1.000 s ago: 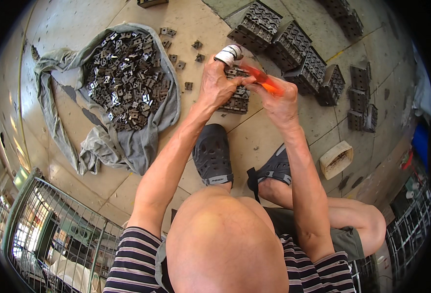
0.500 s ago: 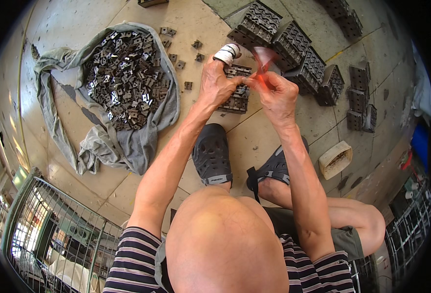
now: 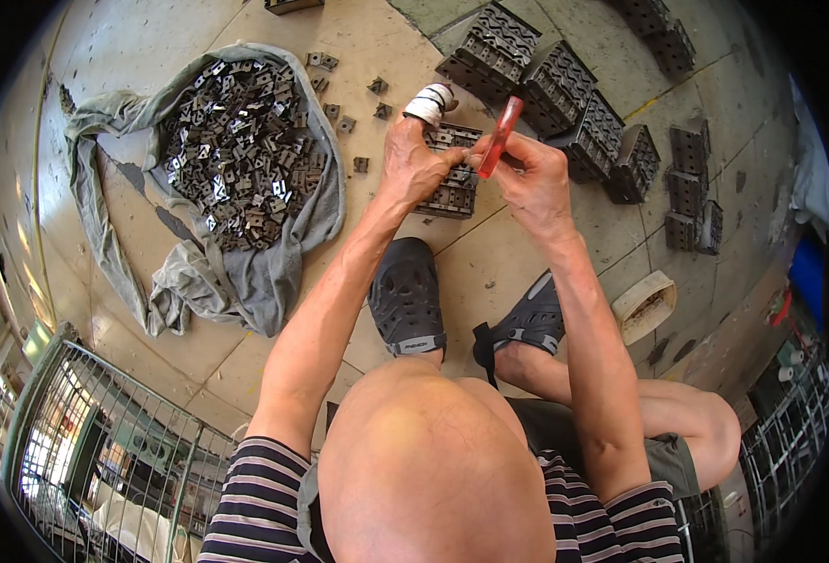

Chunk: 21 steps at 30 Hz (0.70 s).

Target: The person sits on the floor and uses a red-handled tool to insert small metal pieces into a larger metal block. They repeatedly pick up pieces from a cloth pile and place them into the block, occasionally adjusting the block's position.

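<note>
My left hand [image 3: 410,161] is at the left side of a dark metal block [image 3: 452,199] with slotted rows, lying on the floor before my feet. White wrapping [image 3: 429,104] covers one of its fingers, and its thumb reaches across the block. Closed around a red tool [image 3: 501,139], my right hand [image 3: 538,183] works at the block's right side, its fingertips close to my left thumb. The tool's handle stands slanted above the fingers; its working end, if any, is hidden. Small dark metal clips [image 3: 377,85] lie scattered just left of the block.
A grey cloth [image 3: 325,202] at left bears a heap of small metal clips [image 3: 245,141]. Similar blocks [image 3: 564,84] stand in a row at far right, with smaller stacks [image 3: 686,183] beyond. A pale tub [image 3: 644,305] sits by my right foot; a wire cage [image 3: 123,413] is at lower left.
The red tool, blurred and farther from me before, has swung and now stands clearly visible, slanting above my right fingers. My right hand has shifted slightly; my left hand stays at the block.
</note>
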### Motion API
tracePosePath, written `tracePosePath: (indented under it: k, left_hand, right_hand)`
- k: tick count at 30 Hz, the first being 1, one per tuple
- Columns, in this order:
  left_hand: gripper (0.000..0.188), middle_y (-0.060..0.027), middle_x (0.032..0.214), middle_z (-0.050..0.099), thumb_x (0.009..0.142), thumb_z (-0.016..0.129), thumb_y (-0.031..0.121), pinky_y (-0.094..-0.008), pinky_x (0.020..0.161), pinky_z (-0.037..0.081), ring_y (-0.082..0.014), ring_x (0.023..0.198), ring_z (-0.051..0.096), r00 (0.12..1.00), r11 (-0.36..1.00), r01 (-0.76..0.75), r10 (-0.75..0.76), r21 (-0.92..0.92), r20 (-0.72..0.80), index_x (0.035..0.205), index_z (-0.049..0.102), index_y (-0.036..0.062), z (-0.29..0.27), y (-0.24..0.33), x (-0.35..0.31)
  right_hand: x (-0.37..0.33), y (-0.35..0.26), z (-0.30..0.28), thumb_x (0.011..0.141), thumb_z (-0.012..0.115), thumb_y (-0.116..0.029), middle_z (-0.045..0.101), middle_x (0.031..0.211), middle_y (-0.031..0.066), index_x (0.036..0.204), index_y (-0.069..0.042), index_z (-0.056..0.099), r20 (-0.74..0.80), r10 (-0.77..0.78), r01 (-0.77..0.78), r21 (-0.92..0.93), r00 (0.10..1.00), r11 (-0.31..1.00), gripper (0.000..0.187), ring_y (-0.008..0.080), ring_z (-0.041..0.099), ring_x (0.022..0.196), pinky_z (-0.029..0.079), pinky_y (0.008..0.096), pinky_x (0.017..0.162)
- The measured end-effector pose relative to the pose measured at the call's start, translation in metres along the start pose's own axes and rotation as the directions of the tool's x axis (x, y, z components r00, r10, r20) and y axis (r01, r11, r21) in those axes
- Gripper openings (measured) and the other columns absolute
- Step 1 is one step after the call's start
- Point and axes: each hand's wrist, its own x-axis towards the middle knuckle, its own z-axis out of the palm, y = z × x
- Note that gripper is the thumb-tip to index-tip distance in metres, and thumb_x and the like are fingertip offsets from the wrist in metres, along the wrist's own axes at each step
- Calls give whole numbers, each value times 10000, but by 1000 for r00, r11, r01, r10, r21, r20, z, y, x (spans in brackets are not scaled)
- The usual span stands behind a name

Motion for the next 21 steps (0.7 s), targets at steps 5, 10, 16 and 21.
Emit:
tracePosePath:
  k: [5,10,16,21]
  left_hand:
    - [582,-97,1077,747,756,910,147,-351,875,557,-205,955,687,990,991,-134,135,10,-40,1272,688,-6,0,1,0]
    - [666,-171,1151,719,670,942,118,-405,930,555,-319,1056,698,999,999,-43,43,-21,-16,1267,665,16,2,7,0]
    - [639,-163,1128,719,672,933,111,-406,919,558,-309,1036,699,1000,998,-14,14,-58,-10,1247,667,26,-1,11,-3]
    - [608,-166,1085,717,673,929,115,-412,885,564,-327,981,700,998,998,-50,50,-24,-26,1220,678,25,1,10,-2]
  right_hand:
    - [21,-26,-20,814,797,19,755,1158,152,1259,4,692,34,60,-44,-360,998,932,457,353,732,1017,602,394,906]
    - [38,-70,-55,814,760,4,626,1395,151,1358,-26,632,368,-323,487,-595,872,639,560,312,637,1230,578,381,982]
    - [57,-93,-69,906,647,-147,616,1315,88,1321,11,640,690,-415,800,-565,593,202,445,222,625,1150,557,334,918]
    - [64,-104,-71,857,700,-116,617,1131,95,1113,26,704,790,-318,852,-482,524,206,293,222,652,1027,575,343,831]
